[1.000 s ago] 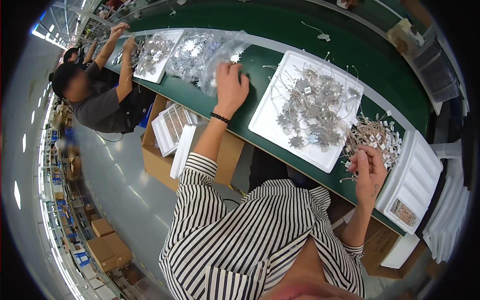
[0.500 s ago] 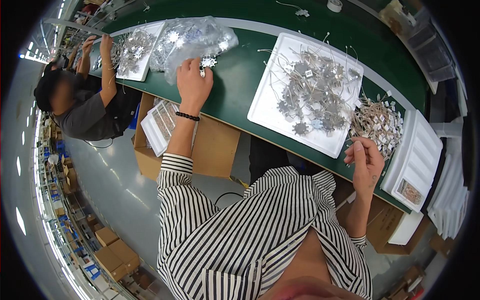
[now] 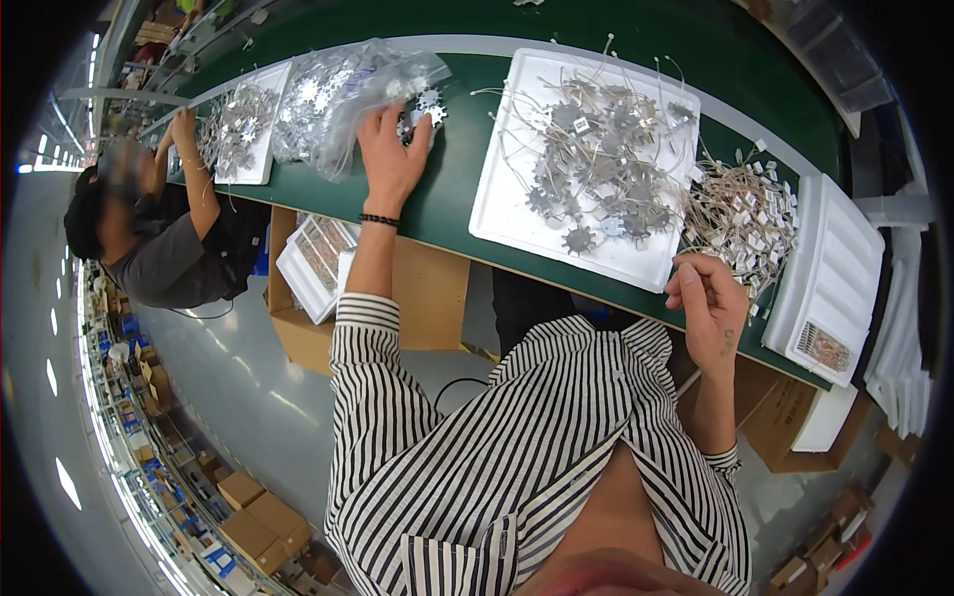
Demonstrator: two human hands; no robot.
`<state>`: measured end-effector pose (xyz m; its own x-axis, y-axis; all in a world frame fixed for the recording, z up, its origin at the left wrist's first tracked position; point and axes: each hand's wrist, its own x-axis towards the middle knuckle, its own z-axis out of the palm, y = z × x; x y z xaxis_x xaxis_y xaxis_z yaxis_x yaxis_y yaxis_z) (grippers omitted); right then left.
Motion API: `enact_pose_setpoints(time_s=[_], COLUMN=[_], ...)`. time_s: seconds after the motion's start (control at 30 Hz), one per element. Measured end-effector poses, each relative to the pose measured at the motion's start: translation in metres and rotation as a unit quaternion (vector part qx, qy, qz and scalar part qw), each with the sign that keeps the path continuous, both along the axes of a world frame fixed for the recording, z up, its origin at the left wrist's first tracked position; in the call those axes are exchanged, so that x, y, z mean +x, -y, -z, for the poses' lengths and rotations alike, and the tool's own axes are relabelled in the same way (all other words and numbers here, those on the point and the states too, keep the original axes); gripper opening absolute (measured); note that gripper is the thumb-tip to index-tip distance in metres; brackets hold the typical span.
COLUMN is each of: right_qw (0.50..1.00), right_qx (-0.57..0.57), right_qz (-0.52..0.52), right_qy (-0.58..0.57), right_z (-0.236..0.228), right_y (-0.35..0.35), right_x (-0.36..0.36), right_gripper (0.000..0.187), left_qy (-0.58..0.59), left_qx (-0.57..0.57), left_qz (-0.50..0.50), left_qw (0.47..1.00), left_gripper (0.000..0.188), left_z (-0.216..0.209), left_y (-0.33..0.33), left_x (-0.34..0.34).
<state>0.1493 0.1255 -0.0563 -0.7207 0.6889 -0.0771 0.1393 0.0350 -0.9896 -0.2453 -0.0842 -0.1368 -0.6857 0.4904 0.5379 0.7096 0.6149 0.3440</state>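
Observation:
My left hand reaches to the mouth of a clear plastic bag full of silver star-shaped metal plates. Its thumb and fingers are apart, touching the bag's edge beside loose star-shaped plates. My right hand hovers at the table's front edge, its fingers curled and closed; whatever they may hold is too small to make out. Just left of it lies a white foam tray, heaped with star-shaped plates with thin wires. Behind my right hand is a pile of wires with white connectors.
The table is green with a grey strip. A white foam box stands at the right, near stacked white foam sheets. A co-worker handles wired pieces by another tray at the left. An open carton sits below the table.
The view has shifted slightly. My left hand's fingers have spread and reached further into the bag's mouth by the star-shaped plates. My right hand stays curled near the table edge.

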Motion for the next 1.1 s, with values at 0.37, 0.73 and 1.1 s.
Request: enact_pose_setpoints(time_s=[0.37,0.73,1.1], right_qw=[1.0,0.999,0.996], right_qx=[-0.001,0.025,0.014], right_qz=[0.029,0.046,0.087], right_qy=[0.01,0.001,-0.028], right_z=[0.006,-0.003,0.001], right_y=[-0.006,-0.017,-0.021], right_x=[0.013,0.018,0.034], right_gripper=[0.016,0.017,0.014], left_qy=[-0.041,0.06,-0.071], left_qx=[-0.206,-0.058,-0.319], left_qz=[0.046,0.161,0.165], left_qw=[0.977,0.983,0.931], left_gripper=[0.053,0.041,0.046], left_z=[-0.014,-0.01,-0.022], left_y=[-0.033,-0.048,-0.008], left_x=[-0.077,-0.029,-0.134])
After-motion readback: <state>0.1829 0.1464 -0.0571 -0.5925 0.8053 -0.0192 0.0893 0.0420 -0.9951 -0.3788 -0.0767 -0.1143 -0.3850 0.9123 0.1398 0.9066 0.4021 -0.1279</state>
